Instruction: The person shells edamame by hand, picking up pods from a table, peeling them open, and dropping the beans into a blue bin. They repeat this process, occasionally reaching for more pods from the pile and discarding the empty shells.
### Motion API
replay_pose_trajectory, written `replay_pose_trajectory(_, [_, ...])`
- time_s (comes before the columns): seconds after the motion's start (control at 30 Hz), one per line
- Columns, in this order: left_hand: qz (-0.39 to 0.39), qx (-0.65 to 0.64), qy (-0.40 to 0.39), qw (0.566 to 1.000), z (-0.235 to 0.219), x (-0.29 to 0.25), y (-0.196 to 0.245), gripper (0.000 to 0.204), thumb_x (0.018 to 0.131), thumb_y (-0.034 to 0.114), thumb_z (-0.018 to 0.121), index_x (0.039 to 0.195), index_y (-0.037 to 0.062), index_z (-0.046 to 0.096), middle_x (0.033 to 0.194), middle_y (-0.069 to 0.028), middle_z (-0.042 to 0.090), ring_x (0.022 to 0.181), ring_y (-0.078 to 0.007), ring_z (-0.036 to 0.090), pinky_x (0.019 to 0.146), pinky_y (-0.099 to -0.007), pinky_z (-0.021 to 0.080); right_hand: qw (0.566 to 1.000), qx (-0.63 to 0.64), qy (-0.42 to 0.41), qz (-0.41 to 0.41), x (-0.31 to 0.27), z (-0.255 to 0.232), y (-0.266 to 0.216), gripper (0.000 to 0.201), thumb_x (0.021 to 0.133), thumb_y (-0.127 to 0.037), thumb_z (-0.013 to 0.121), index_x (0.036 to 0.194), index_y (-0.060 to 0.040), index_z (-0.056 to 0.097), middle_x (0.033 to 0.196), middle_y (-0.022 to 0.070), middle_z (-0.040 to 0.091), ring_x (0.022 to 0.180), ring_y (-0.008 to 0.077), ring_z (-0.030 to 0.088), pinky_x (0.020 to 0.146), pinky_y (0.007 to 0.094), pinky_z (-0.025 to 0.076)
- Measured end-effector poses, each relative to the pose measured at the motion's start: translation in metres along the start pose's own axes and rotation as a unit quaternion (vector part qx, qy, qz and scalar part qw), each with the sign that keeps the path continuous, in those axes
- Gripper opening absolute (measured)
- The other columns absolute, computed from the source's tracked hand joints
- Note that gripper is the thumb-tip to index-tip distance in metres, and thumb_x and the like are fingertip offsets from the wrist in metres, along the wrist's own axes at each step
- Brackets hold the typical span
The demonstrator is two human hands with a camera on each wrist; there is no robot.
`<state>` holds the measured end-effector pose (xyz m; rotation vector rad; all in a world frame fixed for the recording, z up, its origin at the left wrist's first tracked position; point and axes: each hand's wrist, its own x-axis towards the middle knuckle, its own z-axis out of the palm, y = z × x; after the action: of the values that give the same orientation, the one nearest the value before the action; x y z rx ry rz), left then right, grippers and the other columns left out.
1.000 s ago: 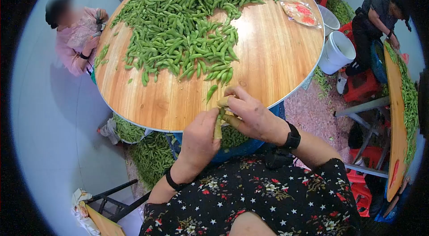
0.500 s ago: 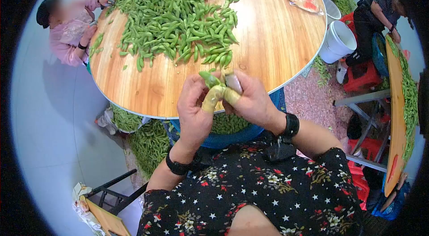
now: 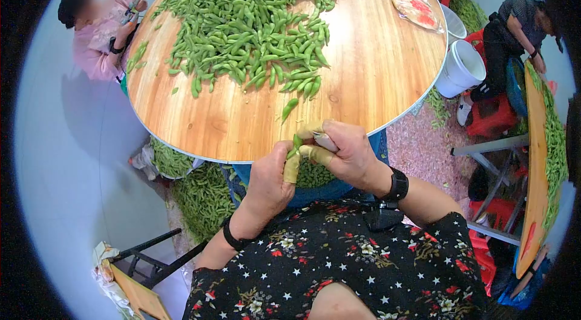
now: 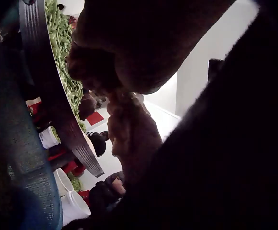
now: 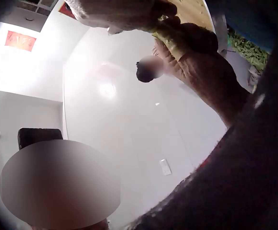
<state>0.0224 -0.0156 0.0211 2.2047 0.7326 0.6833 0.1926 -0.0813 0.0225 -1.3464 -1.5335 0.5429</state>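
Observation:
Both hands meet over the near edge of the round wooden table [image 3: 230, 138] in the head view. My left hand [image 3: 270, 178] pinches a green pod [image 3: 296, 143] between thumb and fingers, with yellowish tape [image 3: 292, 168] round the thumb. Taped fingers of my right hand [image 3: 351, 153] touch the pod's other side, and a small pale object [image 3: 325, 141] is held in that hand. A single pod [image 3: 290, 108] lies on the wood just beyond, below the big pile of pods [image 3: 242, 23]. The left wrist view is too dark to show the grip.
A clear packet with red print [image 3: 417, 11] lies at the table's right. White buckets [image 3: 463, 69] stand beyond that edge. A blue basin [image 3: 315, 194] with beans is under the near edge. One person in pink [image 3: 100, 35] sits left; another works at the right table [image 3: 532, 187].
Half a second ago the hands held a green pod higher, with the left thumb bent over it; now the hands are lower in view and the pod shows between the fingertips.

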Motion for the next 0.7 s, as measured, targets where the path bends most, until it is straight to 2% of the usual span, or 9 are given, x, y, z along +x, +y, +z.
replay_pose_trajectory(0.13, [0.071, 0.051, -0.006, 0.996, -0.003, -0.008, -0.005, 0.013, 0.083, 0.007, 0.059, 0.094, 0.0013, 0.055, 0.073, -0.0201, 0.057, 0.067, -0.0388, 0.059, 0.056, -0.0418, 0.046, 0.999, -0.034, -0.037, -0.018, -0.005, -0.001, -0.001, 0.018, 0.082, -0.012, 0.065, 0.095, -0.0008, 0.062, 0.075, 0.0139, 0.057, 0.070, 0.0256, 0.059, 0.061, 0.0344, 0.046])
replay_pose_trajectory(0.27, [0.107, -0.021, -0.062, 0.992, -0.009, -0.018, 0.001, 0.016, 0.080, 0.006, 0.061, 0.094, 0.0014, 0.056, 0.073, -0.0193, 0.058, 0.068, -0.0372, 0.060, 0.056, -0.0409, 0.047, 0.940, 0.254, -0.143, 0.176, -0.017, -0.007, -0.008, 0.015, 0.086, -0.013, 0.063, 0.093, 0.0003, 0.061, 0.075, 0.0063, 0.061, 0.062, 0.0126, 0.057, 0.055, 0.0275, 0.045])
replay_pose_trajectory(0.3, [0.090, -0.050, -0.128, 0.986, -0.012, -0.024, 0.001, 0.016, 0.080, 0.006, 0.061, 0.095, 0.0017, 0.056, 0.074, -0.0188, 0.058, 0.068, -0.0364, 0.060, 0.057, -0.0402, 0.048, 0.877, 0.351, -0.196, 0.263, -0.020, -0.010, -0.009, 0.015, 0.087, -0.014, 0.063, 0.093, 0.0003, 0.061, 0.075, 0.0036, 0.061, 0.059, 0.0092, 0.056, 0.053, 0.0251, 0.044])
replay_pose_trajectory(0.4, [-0.014, -0.017, -0.239, 0.971, -0.034, -0.053, -0.014, 0.017, 0.081, 0.011, 0.062, 0.097, 0.0055, 0.059, 0.080, -0.0165, 0.061, 0.073, -0.0332, 0.063, 0.064, -0.0390, 0.051, 0.870, 0.354, -0.220, 0.264, -0.034, -0.018, -0.004, 0.015, 0.089, -0.014, 0.060, 0.094, -0.0002, 0.062, 0.075, 0.0013, 0.061, 0.054, 0.0069, 0.054, 0.050, 0.0213, 0.042])
replay_pose_trajectory(0.47, [-0.097, 0.152, -0.254, 0.950, -0.058, -0.081, -0.042, 0.026, 0.081, 0.008, 0.059, 0.108, 0.0057, 0.057, 0.094, -0.0165, 0.061, 0.088, -0.0330, 0.060, 0.076, -0.0397, 0.049, 0.848, 0.353, -0.242, 0.312, -0.033, -0.044, -0.011, 0.015, 0.087, -0.013, 0.062, 0.096, -0.0007, 0.062, 0.080, 0.0051, 0.063, 0.061, 0.0097, 0.057, 0.055, 0.0229, 0.045])
replay_pose_trajectory(0.5, [-0.162, 0.307, -0.253, 0.903, -0.070, -0.088, -0.037, 0.034, 0.078, 0.007, 0.059, 0.112, 0.0059, 0.054, 0.104, -0.0191, 0.056, 0.100, -0.0364, 0.053, 0.083, -0.0401, 0.046, 0.902, 0.313, -0.249, 0.165, -0.035, -0.052, -0.014, 0.016, 0.087, -0.013, 0.063, 0.097, -0.0013, 0.063, 0.084, 0.0068, 0.063, 0.067, 0.0118, 0.059, 0.058, 0.0242, 0.046])
replay_pose_trajectory(0.53, [-0.082, 0.450, -0.225, 0.861, -0.072, -0.092, -0.048, 0.042, 0.075, 0.006, 0.058, 0.117, 0.0038, 0.051, 0.109, -0.0220, 0.052, 0.103, -0.0382, 0.050, 0.085, -0.0405, 0.045, 0.932, 0.265, -0.247, 0.012, -0.035, -0.060, -0.020, 0.017, 0.086, -0.013, 0.065, 0.099, -0.0018, 0.063, 0.088, 0.0085, 0.064, 0.073, 0.0139, 0.061, 0.062, 0.0254, 0.048])
replay_pose_trajectory(0.63, [-0.074, 0.322, -0.234, 0.914, -0.060, -0.072, -0.044, 0.041, 0.079, 0.009, 0.058, 0.119, 0.0013, 0.050, 0.109, -0.0229, 0.054, 0.104, -0.0380, 0.051, 0.088, -0.0430, 0.044, 0.857, 0.402, -0.321, -0.022, -0.037, -0.079, -0.064, 0.019, 0.088, -0.017, 0.064, 0.099, -0.0024, 0.064, 0.095, 0.0127, 0.063, 0.088, 0.0234, 0.063, 0.073, 0.0322, 0.051])
replay_pose_trajectory(0.7, [-0.171, 0.253, -0.413, 0.858, -0.032, -0.046, -0.068, 0.043, 0.083, 0.015, 0.057, 0.122, 0.0007, 0.048, 0.115, -0.0253, 0.052, 0.105, -0.0392, 0.051, 0.091, -0.0460, 0.042, 0.800, 0.497, -0.330, -0.069, -0.044, -0.075, -0.081, 0.018, 0.091, -0.018, 0.060, 0.097, -0.0014, 0.063, 0.096, 0.0153, 0.063, 0.090, 0.0286, 0.063, 0.076, 0.0345, 0.052])
